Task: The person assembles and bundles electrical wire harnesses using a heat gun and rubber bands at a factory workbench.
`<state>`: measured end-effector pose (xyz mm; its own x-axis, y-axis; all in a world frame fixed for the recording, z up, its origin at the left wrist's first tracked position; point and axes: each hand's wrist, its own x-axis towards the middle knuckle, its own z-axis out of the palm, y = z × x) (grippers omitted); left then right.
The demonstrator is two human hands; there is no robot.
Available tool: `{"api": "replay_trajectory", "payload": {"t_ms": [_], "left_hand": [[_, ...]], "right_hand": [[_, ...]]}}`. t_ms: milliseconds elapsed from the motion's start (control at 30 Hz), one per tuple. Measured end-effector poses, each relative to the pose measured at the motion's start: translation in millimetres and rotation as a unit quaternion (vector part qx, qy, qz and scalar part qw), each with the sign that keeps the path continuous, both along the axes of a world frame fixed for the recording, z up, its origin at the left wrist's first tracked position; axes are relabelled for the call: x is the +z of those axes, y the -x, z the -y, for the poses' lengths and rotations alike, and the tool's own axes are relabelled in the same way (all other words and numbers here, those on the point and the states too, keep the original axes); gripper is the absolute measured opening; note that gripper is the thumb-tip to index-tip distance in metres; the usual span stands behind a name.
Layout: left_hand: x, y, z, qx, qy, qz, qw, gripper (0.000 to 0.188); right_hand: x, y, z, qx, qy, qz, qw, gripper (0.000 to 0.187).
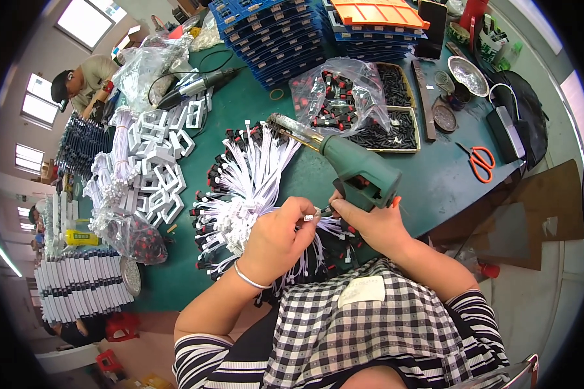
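Near the middle, my left hand (276, 236) is closed in a pinch on a small white connector (309, 218). Close to its right, my right hand (376, 227) has its thumb and finger pressed together by the same connector; what they hold is too small to make out. Directly above that hand is a green pistol-shaped tool (360, 165) with a metal barrel pointing up-left. It covers part of the hand, and I cannot tell whether other fingers grip it. A fanned pile of white cables (256, 172) with black-and-red ends spreads beneath and beyond my left hand.
Beyond lie a bag of black-and-red parts (340, 97), trays of black pieces (396, 133) and stacked blue trays (272, 42). Orange-handled scissors (481, 163) lie right. White frames (156, 188) and stacked white bars (84, 285) fill the left. A person (87, 84) sits at far left.
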<state>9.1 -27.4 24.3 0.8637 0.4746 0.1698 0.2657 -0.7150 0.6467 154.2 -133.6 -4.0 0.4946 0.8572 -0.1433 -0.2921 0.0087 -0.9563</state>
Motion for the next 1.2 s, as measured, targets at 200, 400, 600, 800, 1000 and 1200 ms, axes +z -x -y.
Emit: {"api": "replay_trajectory", "payload": {"t_ms": [200, 400, 600, 800, 1000, 1200], "left_hand": [[-7.0, 2.7, -4.0, -0.011, 0.091, -0.012, 0.996, 0.009], [-25.4, 3.1, -3.8, 0.033, 0.300, 0.054, 0.952, 0.010], [-18.5, -1.0, -5.0, 0.047, 0.333, 0.014, 0.941, 0.010], [-21.6, -3.6, -6.5, 0.054, 0.314, -0.011, 0.948, 0.013], [-30.9, -2.0, -6.4, 0.059, 0.375, 0.029, 0.925, 0.015], [-34.5, -3.9, -5.9, 0.054, 0.337, 0.029, 0.939, 0.015]], "right_hand": [[3.7, -2.4, -1.4, 0.027, 0.039, 0.022, 0.999, 0.012], [-8.7, -3.8, -3.8, 0.035, 0.044, 0.067, 0.996, 0.016], [-7.5, -3.9, -4.5, 0.044, 0.087, 0.076, 0.992, 0.018], [-7.7, -0.5, -5.9, 0.036, 0.067, 0.045, 0.996, 0.021], [-6.9, 1.3, -6.3, 0.031, 0.061, 0.029, 0.997, 0.021], [-14.0, 2.2, -5.2, 0.023, 0.053, 0.034, 0.998, 0.021]]}}
